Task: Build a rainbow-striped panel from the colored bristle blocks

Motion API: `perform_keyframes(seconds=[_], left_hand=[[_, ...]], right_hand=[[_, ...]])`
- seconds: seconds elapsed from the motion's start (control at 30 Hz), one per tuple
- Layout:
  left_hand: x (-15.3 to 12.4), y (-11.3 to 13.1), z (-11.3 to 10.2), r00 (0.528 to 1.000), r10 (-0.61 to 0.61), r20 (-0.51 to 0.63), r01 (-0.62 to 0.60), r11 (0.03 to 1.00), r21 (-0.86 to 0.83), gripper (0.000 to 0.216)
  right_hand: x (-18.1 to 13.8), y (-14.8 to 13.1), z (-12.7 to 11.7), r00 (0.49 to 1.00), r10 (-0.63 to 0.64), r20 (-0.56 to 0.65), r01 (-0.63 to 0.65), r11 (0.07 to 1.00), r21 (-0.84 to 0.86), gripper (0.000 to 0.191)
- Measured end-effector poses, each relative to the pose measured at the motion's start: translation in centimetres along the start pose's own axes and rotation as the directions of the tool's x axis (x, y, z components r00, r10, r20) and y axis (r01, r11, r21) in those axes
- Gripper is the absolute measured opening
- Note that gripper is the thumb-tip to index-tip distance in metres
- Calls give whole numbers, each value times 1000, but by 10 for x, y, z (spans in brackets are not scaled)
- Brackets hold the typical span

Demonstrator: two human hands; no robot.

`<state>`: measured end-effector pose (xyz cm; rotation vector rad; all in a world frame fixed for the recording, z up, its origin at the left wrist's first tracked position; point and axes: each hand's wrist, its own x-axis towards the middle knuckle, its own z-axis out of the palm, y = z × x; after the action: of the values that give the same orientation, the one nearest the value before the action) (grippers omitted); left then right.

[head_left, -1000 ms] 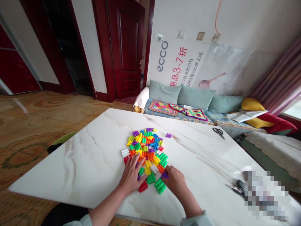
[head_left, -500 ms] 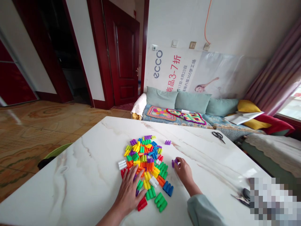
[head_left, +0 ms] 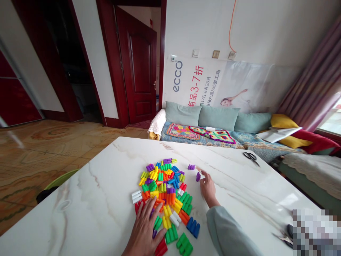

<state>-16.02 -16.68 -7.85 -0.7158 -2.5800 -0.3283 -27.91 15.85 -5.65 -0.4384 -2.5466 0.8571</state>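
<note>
A heap of colourful plastic building blocks (head_left: 162, 184), shaped like joined tubes, is spread over the marble-patterned table (head_left: 101, 213). My left hand (head_left: 146, 225) lies over the near left side of the heap, fingers spread, covering some red, orange and purple blocks. To the right of the heap, my right hand (head_left: 208, 189) has its fingertips on a small purple block (head_left: 198, 176); the thumb side is partly hidden. Another purple block (head_left: 191, 167) lies just beyond it. A blue block (head_left: 193, 227) and a green block (head_left: 184, 244) sit at the heap's near right edge.
Black-handled scissors (head_left: 251, 158) lie near the table's far right corner. A second pair of scissors (head_left: 285, 237) is at the right edge, beside a blurred patch. Beyond the table stands a sofa (head_left: 170, 129) with cushions.
My right hand has moved the purple block away from me, closer to the other purple block. My left hand stays over the heap. The view has shifted slightly.
</note>
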Motion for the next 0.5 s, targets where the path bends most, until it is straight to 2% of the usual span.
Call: perform_keyframes(seconds=[0.1, 0.2, 0.33, 0.5], left_hand=[[0, 0, -1, 1000, -9, 11, 9, 1000, -17, 72], [0, 0, -2, 1000, -9, 5, 9, 1000, -11, 72], [1, 0, -4, 1000, 17, -15, -17, 1000, 8, 71], [1, -1, -2, 999, 29, -23, -28, 999, 34, 70]], right_hand=[[-5, -11, 1, 994, 104, -36, -107, 991, -77, 40], [-10, -19, 4, 995, 74, -64, -82, 986, -145, 48], [-4, -18, 10, 997, 71, -17, -73, 986, -153, 28], [15, -14, 14, 1000, -3, 3, 3, 994, -111, 25]])
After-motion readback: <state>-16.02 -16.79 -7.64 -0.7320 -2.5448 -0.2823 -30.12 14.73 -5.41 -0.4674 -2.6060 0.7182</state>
